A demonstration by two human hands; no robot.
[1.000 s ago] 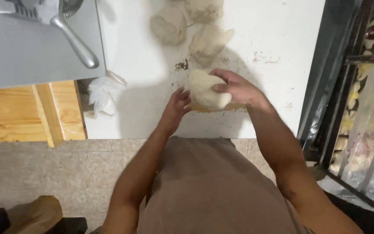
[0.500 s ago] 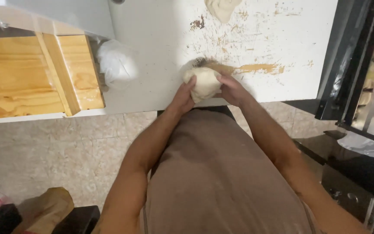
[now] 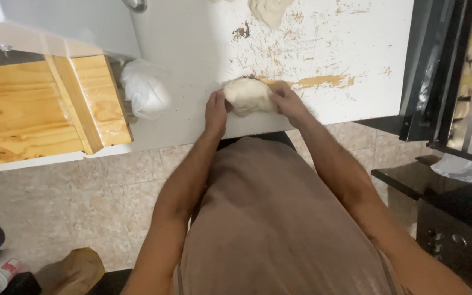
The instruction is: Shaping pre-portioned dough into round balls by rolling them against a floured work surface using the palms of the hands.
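Head view: a pale, rounded lump of bread dough [image 3: 248, 96] sits just above the middle of the frame, on a white, flour-smeared worktop [image 3: 192, 49], close to the counter's near edge. The left hand [image 3: 216, 112] cups its left flank and the right hand [image 3: 283, 101] its right, both pressed against the lump and closed around it from opposite sides.

The dough looks soft and yielding, probably tacky and of moderate weight; it would likely sag or stretch if lifted by one end, so a hold low on both flanks, as here, seems the safest purchase.

Room is tight toward the person: the counter edge runs just below the hands, with beige tiled floor [image 3: 110, 202] beneath. To the left lies a knotted white plastic bag [image 3: 146, 90], near but apart from the left hand, and beyond it a light wooden board [image 3: 39, 109]. At the right of the frame stands a dark metal rack [image 3: 438, 82]. Upward the worktop lies open as far as a second pale dough piece [image 3: 271, 10] at the top edge.
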